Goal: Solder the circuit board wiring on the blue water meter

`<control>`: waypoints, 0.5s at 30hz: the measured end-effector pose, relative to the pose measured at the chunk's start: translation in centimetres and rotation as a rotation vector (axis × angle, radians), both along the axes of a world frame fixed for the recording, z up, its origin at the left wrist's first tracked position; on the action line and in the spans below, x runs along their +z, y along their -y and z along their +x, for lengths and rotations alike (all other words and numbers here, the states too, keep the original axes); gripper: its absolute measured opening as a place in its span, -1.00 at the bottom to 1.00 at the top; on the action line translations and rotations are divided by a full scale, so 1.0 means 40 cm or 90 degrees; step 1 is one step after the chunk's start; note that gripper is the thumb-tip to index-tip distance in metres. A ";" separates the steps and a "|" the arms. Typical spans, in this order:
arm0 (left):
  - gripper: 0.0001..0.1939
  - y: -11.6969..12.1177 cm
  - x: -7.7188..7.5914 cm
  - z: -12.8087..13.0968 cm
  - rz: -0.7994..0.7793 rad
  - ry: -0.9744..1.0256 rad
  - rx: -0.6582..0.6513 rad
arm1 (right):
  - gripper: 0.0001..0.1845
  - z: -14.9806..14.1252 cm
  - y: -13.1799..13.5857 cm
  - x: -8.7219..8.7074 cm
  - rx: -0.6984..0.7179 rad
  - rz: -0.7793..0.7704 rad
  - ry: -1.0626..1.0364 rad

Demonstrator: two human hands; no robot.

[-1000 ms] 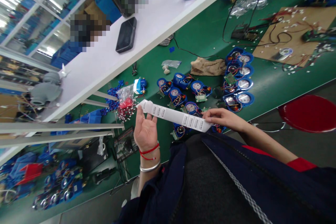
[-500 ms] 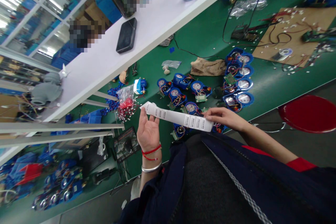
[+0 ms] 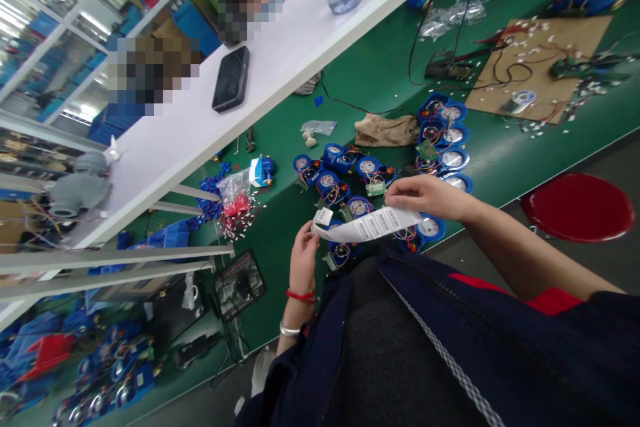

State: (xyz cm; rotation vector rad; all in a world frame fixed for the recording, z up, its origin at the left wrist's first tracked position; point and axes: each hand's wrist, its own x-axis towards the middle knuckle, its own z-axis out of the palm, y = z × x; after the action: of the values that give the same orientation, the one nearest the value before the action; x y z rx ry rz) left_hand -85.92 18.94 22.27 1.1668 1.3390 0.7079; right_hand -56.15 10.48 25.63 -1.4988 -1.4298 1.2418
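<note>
A white strip of barcode labels stretches between my two hands above the front edge of the green bench. My left hand, with a red cord and a silver bangle on the wrist, pinches the strip's left end, where one small white label stands up. My right hand grips the strip's right end with closed fingers. Just beyond the strip lie several blue water meters with wired circuit boards.
More blue meters sit stacked to the right beside a tan cloth. A bag of red parts lies left. A white shelf carries a black phone and bottles. A red stool stands at right.
The strip has shortened and moved closer to my body. My left hand turned from open palm under the strip to pinching its end, and a label now stands up there.
</note>
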 end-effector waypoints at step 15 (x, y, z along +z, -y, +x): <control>-0.80 0.037 0.159 0.207 -0.026 0.096 -0.467 | -0.62 -0.044 -0.067 0.099 0.070 0.088 -0.142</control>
State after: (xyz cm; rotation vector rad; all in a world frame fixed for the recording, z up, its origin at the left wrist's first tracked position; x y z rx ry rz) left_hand -77.64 17.48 28.65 1.4158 0.7073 0.2228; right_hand -57.90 13.15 29.57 -1.1643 -1.4326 1.3024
